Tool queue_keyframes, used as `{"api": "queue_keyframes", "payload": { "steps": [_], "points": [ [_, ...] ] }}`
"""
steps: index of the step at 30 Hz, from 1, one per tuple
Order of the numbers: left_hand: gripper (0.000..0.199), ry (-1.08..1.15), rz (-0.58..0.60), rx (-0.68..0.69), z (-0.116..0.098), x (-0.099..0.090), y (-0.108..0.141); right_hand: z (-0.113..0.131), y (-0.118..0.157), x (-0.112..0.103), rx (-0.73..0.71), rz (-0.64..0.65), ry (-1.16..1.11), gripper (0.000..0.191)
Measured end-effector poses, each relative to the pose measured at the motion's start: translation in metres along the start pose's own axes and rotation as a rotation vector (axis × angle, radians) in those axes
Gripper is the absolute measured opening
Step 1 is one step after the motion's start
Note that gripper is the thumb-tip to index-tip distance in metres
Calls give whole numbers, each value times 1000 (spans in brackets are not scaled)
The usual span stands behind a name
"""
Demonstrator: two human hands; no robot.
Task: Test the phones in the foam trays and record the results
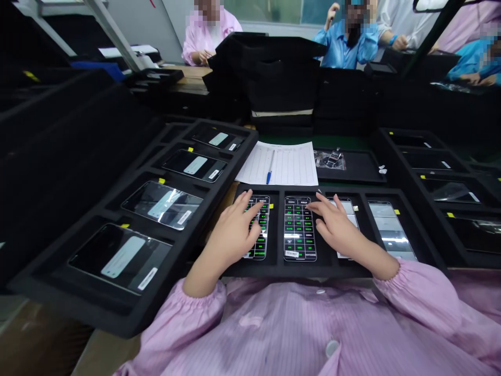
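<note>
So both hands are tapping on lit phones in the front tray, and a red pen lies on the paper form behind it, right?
Not quite: the pen is blue, not red, as the head view shows. The rest holds: left hand and right hand touch lit phones in the front tray, paper form behind.

Both forearms reaching forward out of pink gathered cuffs, converging slightly. Left hand (pixel 235 230) palm down, fingers loosely spread, index fingertip stretched to the right. Right hand (pixel 332 222) palm down too, fingers curled a little, index pointing left. Hands near each other, not touching, neither gripping anything.
</note>
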State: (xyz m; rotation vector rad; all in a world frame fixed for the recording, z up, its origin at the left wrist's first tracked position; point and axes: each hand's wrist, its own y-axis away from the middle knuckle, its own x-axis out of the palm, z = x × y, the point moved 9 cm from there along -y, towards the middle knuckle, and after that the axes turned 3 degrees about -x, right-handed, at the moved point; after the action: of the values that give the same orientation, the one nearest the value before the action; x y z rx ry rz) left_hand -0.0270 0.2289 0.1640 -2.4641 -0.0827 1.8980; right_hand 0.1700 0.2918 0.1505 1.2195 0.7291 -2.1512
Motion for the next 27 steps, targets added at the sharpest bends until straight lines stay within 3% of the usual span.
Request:
{"api": "queue_keyframes", "payload": {
  "steps": [4,6,10,13,16,18,20,23,27],
  "points": [
    [51,-24,66,-32,-3,13,-7,12,8,-11,-56,-59,6,39],
    [53,-10,28,-30,-8,7,-1,22,13,-17,-87,-55,16,39],
    [49,106,-257,102,-29,-40,47,59,8,-33,-235,31,28,38],
    [44,223,-505,135,-24,-81,106,95,-26,-42,-378,129,-9,35],
    [38,216,-706,-139,29,-112,155,121,-98,-39,-417,162,-61,32],
    [31,179,-805,-395,80,-125,179,125,-161,-29,-339,125,-61,35],
    [33,143,-843,-563,125,-132,193,124,-219,-12,-241,80,-11,36],
    [45,76,-764,-599,169,-130,193,127,-275,14,-201,29,38,34],
    [53,3,-646,-530,190,-119,187,140,-288,35,-230,-24,87,29]
  ]
}}
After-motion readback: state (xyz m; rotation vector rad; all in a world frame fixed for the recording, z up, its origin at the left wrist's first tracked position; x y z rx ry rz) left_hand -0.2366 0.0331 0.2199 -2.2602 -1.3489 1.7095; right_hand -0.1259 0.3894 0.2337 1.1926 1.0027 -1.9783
